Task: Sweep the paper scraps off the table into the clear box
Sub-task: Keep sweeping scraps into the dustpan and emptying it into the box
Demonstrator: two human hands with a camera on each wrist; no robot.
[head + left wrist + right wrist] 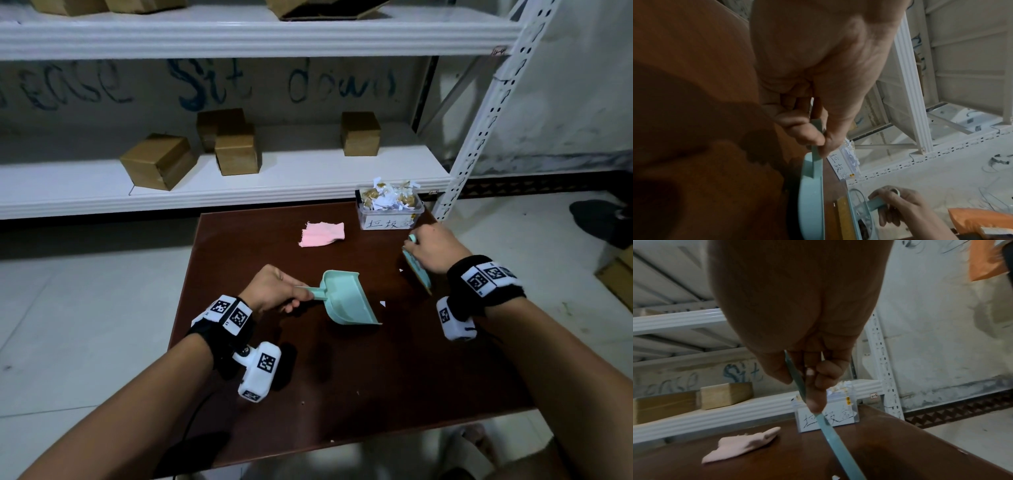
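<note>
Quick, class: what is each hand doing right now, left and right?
Left hand: grips the dustpan by its handle.
Right hand: grips the brush by its handle.

Brush [418,270] bristles: largely hidden behind the right hand [432,247]. Dustpan [346,298] handle end: enclosed by the left hand [274,289]. Label on the clear box [390,214] beyond the brush: handwriting illegible.

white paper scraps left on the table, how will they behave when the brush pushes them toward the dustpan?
The paper scraps look tiny and thin, so probably very light: likely to slide easily on the smooth table, perhaps flick or scatter under a fast stroke. Lying flat, they may slip under the dustpan lip unless it sits flush. The brush is close by.
</note>
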